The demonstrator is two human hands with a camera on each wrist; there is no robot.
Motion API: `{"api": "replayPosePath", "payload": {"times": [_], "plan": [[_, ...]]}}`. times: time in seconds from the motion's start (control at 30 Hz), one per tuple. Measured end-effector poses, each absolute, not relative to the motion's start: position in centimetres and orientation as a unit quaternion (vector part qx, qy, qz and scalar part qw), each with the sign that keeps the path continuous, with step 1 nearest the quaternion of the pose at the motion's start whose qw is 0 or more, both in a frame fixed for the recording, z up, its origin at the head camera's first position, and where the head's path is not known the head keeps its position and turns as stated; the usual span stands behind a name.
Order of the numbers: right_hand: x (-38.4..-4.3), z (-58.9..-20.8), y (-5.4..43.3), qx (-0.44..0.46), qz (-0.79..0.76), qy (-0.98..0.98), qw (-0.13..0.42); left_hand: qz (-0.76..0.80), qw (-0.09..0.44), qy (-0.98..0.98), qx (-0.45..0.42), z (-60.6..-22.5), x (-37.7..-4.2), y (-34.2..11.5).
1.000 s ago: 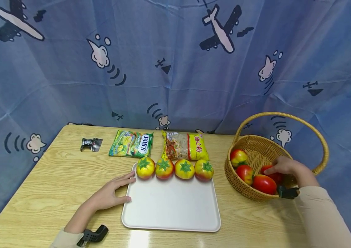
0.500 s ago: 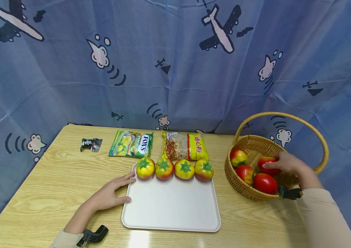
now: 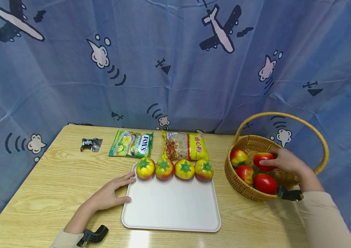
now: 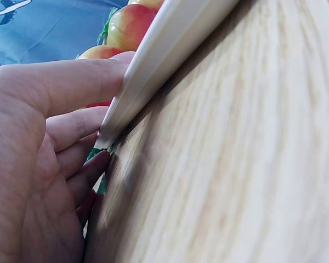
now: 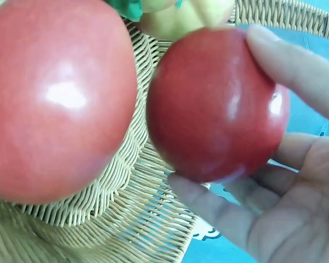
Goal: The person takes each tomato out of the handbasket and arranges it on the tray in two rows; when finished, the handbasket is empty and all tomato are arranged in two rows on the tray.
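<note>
In the head view, my right hand (image 3: 288, 161) is inside the wicker basket (image 3: 240, 182), gripping a red tomato (image 3: 263, 161) between thumb and fingers. The right wrist view shows the thumb (image 5: 285, 63) on one side of this tomato (image 5: 214, 104) and the fingers curled under the other. A second red tomato (image 5: 55, 98) lies close by in the basket. At the left edge of the white tray (image 3: 172, 206) my left hand (image 3: 110, 194) rests with relaxed fingers, thumb and fingertips touching the rim (image 4: 145, 71). Several yellow-red tomatoes (image 3: 184, 169) with green leaf tops line the tray's far side.
Behind the tray lie a green Fox's candy bag (image 3: 132, 143) and a yellow pasta packet (image 3: 184, 145). A small black wrapped item (image 3: 91, 144) lies farther left. Three other tomatoes are in the basket, whose tall handle (image 3: 287, 115) arches overhead. A blue curtain (image 3: 163, 69) hangs behind the table.
My right hand has lifted the red tomato and shifted it left and toward the back within the basket. The tomato beside it has settled slightly. My left hand has stayed at the tray.
</note>
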State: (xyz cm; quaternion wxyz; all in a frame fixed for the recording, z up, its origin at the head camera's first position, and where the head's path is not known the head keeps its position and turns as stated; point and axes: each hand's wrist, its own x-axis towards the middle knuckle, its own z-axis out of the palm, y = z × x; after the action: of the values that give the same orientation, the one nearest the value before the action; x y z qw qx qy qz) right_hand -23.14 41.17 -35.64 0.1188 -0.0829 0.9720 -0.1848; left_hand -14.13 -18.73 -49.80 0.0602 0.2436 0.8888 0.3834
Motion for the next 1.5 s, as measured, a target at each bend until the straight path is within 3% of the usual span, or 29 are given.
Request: {"api": "replayPosePath", "payload": {"times": [0.9, 1.5], "plan": [[-21.7, -35.6, 39.4, -0.085, -0.256, 0.959, 0.092, 0.377, 0.057, 0.891, 0.246, -50.1, -14.3, -18.8], [-21.6, -36.1, 38.6, -0.115, -0.376, 0.913, 0.112, 0.373, 0.050, 0.890, 0.256, -50.0, -14.3, -18.8]]}}
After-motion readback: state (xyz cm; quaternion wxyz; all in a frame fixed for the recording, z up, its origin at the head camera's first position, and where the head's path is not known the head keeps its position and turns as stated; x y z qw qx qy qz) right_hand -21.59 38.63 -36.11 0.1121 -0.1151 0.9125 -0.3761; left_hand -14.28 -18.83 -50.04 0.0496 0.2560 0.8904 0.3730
